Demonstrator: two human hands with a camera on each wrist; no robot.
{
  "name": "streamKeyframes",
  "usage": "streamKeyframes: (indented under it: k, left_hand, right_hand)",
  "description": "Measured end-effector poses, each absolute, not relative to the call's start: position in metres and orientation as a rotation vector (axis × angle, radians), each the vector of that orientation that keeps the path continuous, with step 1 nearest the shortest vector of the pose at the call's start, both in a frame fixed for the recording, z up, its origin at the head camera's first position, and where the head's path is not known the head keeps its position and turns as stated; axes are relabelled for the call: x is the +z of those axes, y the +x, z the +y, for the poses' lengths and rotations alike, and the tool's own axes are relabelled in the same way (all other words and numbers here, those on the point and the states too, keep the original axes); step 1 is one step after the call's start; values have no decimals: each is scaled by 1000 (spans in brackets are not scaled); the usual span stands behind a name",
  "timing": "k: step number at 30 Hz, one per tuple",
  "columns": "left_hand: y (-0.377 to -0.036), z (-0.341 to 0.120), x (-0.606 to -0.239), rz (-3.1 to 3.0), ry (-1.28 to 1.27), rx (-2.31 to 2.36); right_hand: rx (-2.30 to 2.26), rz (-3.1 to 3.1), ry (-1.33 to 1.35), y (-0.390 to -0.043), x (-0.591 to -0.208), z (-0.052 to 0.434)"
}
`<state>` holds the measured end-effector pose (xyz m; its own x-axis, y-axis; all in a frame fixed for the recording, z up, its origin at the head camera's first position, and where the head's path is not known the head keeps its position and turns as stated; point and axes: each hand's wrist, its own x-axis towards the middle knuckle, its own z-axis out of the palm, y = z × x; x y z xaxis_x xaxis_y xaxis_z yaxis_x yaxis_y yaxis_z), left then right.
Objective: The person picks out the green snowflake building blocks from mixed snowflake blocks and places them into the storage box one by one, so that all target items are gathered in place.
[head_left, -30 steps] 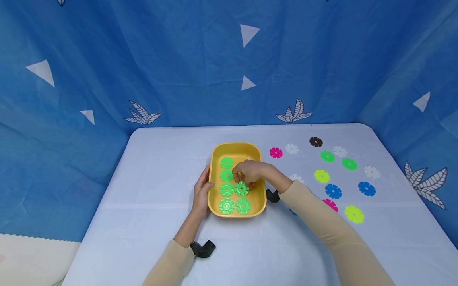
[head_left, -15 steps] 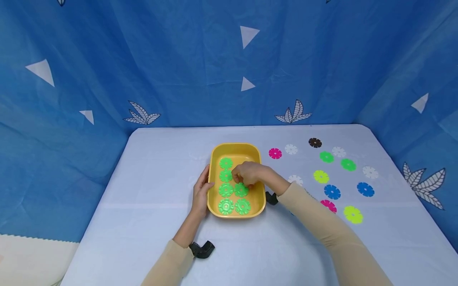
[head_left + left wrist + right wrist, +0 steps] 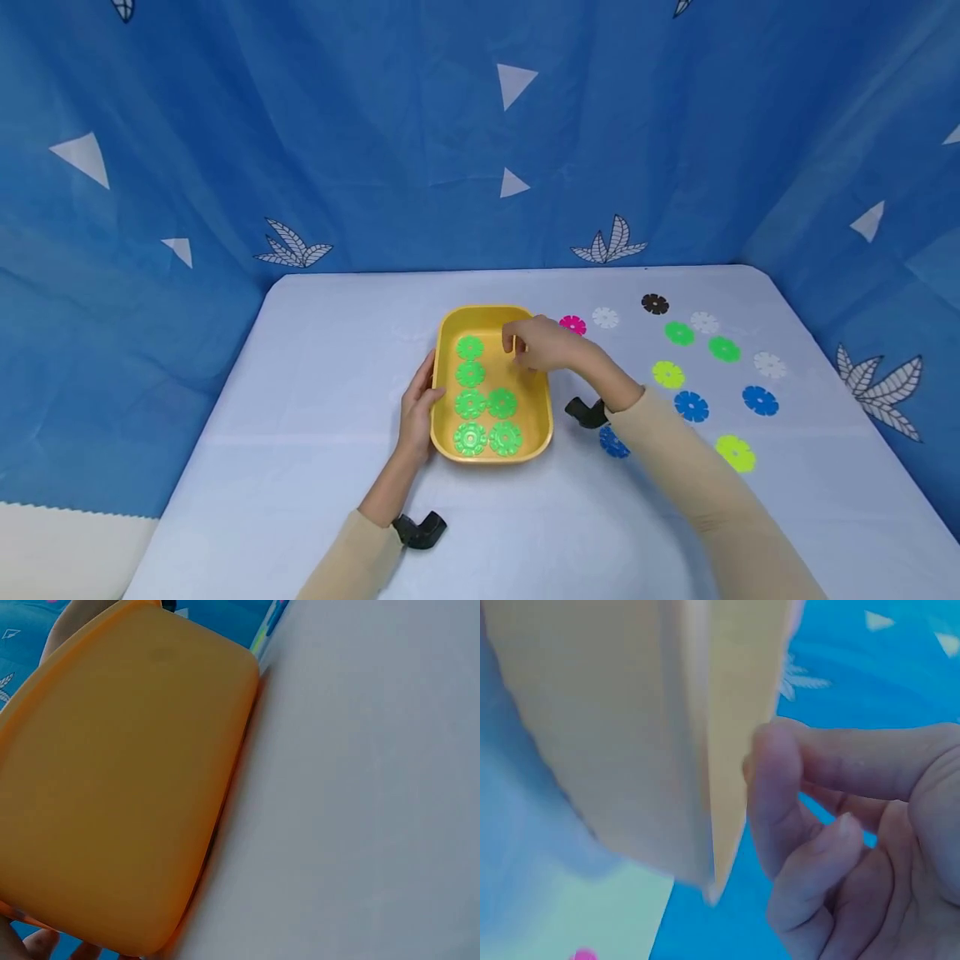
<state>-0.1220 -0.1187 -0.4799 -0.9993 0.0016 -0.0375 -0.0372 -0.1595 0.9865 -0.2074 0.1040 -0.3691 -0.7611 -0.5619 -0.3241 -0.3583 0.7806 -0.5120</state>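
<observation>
A yellow tray (image 3: 534,417) stands on the white table, holding several green notched plastic discs. My left hand (image 3: 416,417) grips its left side, thumb over the rim; in the left wrist view the tray's outer wall (image 3: 127,772) hides most of that hand. Over the tray's far right part hovers my right hand (image 3: 543,343), its fingers loosely bent. Nothing shows between the fingers (image 3: 776,787) in the right wrist view. Four-row left column aside, a green disc (image 3: 502,403) lies below the right hand, and another disc (image 3: 506,438) lies nearer me.
Right of the tray, loose notched discs are spread about: a blue disc (image 3: 613,442) by the right wrist, a yellow-green disc (image 3: 735,453), a brown disc (image 3: 655,304), a pink disc (image 3: 573,325) and several others. A blue curtain (image 3: 420,150) hangs behind the table.
My right hand has let go of the green disc in the right column and moved up and away from it. The left hand keeps its grip on the tray.
</observation>
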Motion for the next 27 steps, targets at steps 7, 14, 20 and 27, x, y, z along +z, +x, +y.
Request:
streamKeyframes:
  k: [7, 14, 20, 27]
  left_hand:
    - [-121, -120, -480, 2017, -36, 2377]
    - [-120, -118, -481, 1991, -41, 2388]
    - [-121, -117, -481, 1992, -49, 2391]
    - [-121, -118, -480, 1996, -49, 2392]
  right_hand:
    - [-976, 2528, -429, -203, -376, 159]
    - [-1125, 2475, -22, -197, -395, 231]
    - [-1156, 2559, 226, -188, -393, 298]
    - [-1212, 2717, 529, -211, -464, 419]
